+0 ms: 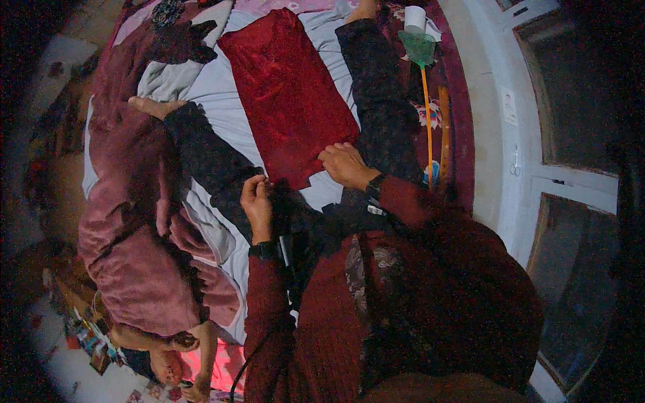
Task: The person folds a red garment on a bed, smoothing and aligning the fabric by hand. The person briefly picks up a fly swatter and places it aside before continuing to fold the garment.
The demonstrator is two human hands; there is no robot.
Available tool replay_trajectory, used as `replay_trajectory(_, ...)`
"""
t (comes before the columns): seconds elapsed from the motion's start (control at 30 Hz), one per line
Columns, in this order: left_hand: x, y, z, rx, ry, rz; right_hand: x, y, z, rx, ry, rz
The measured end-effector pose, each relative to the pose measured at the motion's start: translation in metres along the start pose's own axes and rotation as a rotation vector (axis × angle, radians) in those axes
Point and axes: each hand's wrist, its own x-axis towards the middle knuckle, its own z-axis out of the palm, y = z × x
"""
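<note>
A dark red folded cloth lies lengthwise on a pale bed sheet, between my outstretched legs in dark trousers. At the cloth's near right corner, my right hand rests palm down with bent fingers, touching or pinching its edge. My left hand is at the near left corner, thumb and fingertips together against the cloth's edge. The cloth's near edge is uneven and partly in shadow. Whether the left fingertips grip the fabric is hard to tell.
A person lies at the left under a pinkish-brown blanket. A green fly swatter with an orange handle and a white cylinder lie at the right, near the wall and a framed door or window. A grey-white cloth is beside my left foot.
</note>
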Motion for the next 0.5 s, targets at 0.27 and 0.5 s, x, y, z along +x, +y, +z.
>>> replay_trajectory(0.27, -0.015, 0.000, 0.041, 0.923, -0.295, 0.162, 0.033, 0.002, 0.014, -0.201, -0.192, 0.044)
replay_trajectory(0.5, -0.011, -0.011, 0.063, 1.170, -0.346, 0.249, 0.066, 0.008, -0.004, 0.158, -0.089, 0.130)
